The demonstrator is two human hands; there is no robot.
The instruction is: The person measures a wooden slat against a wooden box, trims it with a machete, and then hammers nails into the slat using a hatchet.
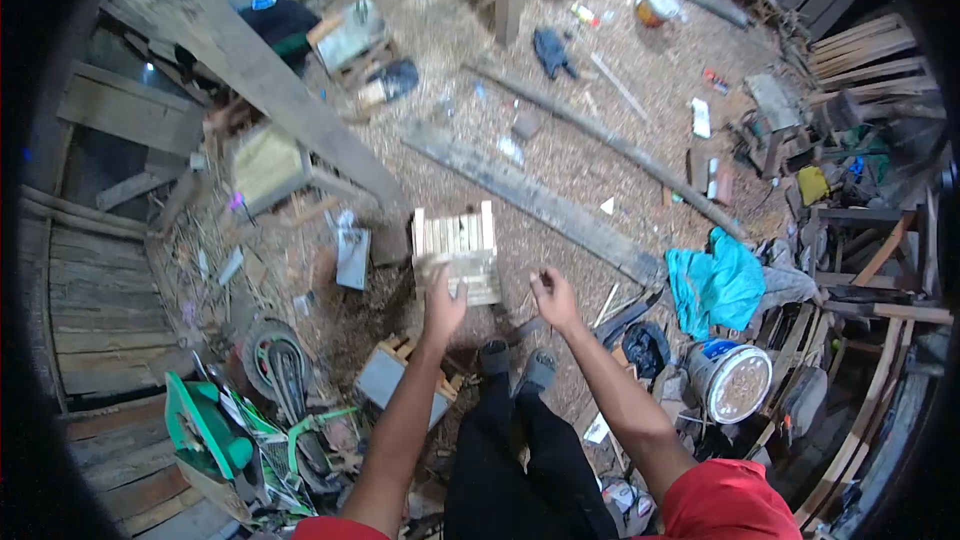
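Note:
A small slatted piece of pale wood (pixel 455 235), like a little stool or crate, stands on the floor in front of my feet. My left hand (pixel 444 310) is over its near edge, with the thumb apart from the fingers; the fingertips are blurred against the wood. To the right of the piece, my right hand (pixel 555 300) hangs in the air with loosely bent fingers and nothing visible in it. A short grey board (pixel 353 258) lies left of the slatted piece.
A long plank (pixel 540 205) and a thin pole (pixel 610 140) cross the littered floor ahead. At right are a turquoise cloth (pixel 715 285) and a white bucket (pixel 738 383). A wooden post (pixel 260 70) slants at left, above a green motorbike (pixel 270 420).

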